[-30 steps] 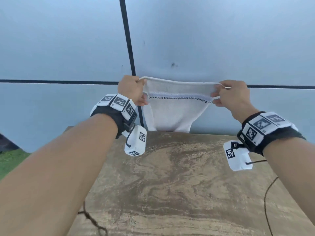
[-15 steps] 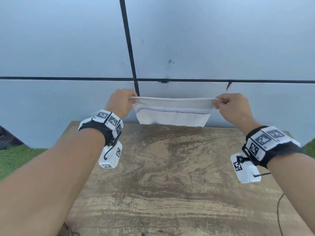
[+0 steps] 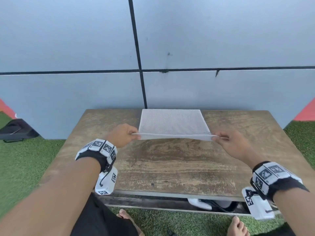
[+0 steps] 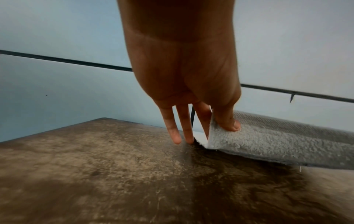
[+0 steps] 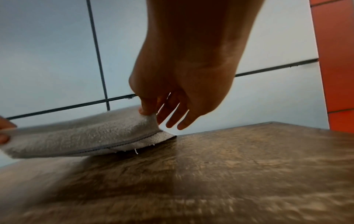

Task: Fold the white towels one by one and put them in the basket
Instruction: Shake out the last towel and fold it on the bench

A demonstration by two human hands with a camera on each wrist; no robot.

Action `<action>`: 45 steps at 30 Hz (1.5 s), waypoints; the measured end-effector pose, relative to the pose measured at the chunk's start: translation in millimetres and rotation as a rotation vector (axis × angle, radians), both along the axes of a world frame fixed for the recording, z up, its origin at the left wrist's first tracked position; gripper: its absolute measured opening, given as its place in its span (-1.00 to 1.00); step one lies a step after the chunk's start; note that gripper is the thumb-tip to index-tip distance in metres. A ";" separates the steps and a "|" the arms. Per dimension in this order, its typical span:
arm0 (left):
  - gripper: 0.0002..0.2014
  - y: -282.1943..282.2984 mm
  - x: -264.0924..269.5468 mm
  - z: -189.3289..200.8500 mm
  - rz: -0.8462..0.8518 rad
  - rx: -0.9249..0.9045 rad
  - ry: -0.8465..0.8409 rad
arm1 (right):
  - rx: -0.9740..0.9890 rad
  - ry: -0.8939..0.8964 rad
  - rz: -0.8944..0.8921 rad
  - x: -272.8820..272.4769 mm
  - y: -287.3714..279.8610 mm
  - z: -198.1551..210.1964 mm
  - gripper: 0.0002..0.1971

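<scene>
A white towel (image 3: 172, 122) lies spread on the far middle of the wooden table (image 3: 170, 167), its near edge lifted slightly. My left hand (image 3: 134, 134) pinches the near left corner between thumb and forefinger; the other fingers hang straight. In the left wrist view the left hand (image 4: 212, 121) has its thumb on top of the towel (image 4: 277, 144). My right hand (image 3: 215, 137) pinches the near right corner. The right wrist view shows the right hand (image 5: 151, 115) with its thumb on the towel (image 5: 86, 136), the remaining fingers spread. No basket is in view.
A tiled grey wall (image 3: 187, 40) stands right behind the table's far edge. Green turf (image 3: 25, 159) surrounds the table. A dark bag (image 3: 15, 130) lies at the left on the ground. White things (image 3: 201, 203) sit under the table's near edge. My bare feet (image 3: 237, 227) are below.
Both hands came down and toward me with the towel. It hung beyond the table's far edge before; now most of it lies flat on the table.
</scene>
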State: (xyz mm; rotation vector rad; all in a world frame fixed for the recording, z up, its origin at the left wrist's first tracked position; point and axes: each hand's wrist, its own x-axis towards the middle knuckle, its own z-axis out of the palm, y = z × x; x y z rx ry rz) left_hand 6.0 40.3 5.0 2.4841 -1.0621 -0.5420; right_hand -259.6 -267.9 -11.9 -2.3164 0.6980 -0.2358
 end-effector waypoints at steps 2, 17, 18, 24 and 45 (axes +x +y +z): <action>-0.76 10.1 -13.3 5.8 -0.014 -0.017 -0.010 | -0.009 -0.035 0.013 -16.0 11.6 5.9 -0.71; -0.63 62.2 -95.1 41.9 -0.020 -0.200 -0.144 | -0.013 -0.190 -0.009 -95.3 69.3 45.8 -0.80; -0.62 65.3 -99.0 44.1 -0.009 -0.221 -0.134 | 0.011 -0.208 -0.015 -97.7 72.0 50.1 -0.80; -0.61 88.4 -112.3 51.9 0.036 -0.307 -0.059 | 0.169 -0.198 0.071 -104.1 82.3 72.6 -0.79; -0.71 61.7 -92.0 26.2 0.173 -0.296 0.213 | 0.300 0.063 0.010 -56.6 43.4 62.5 -0.74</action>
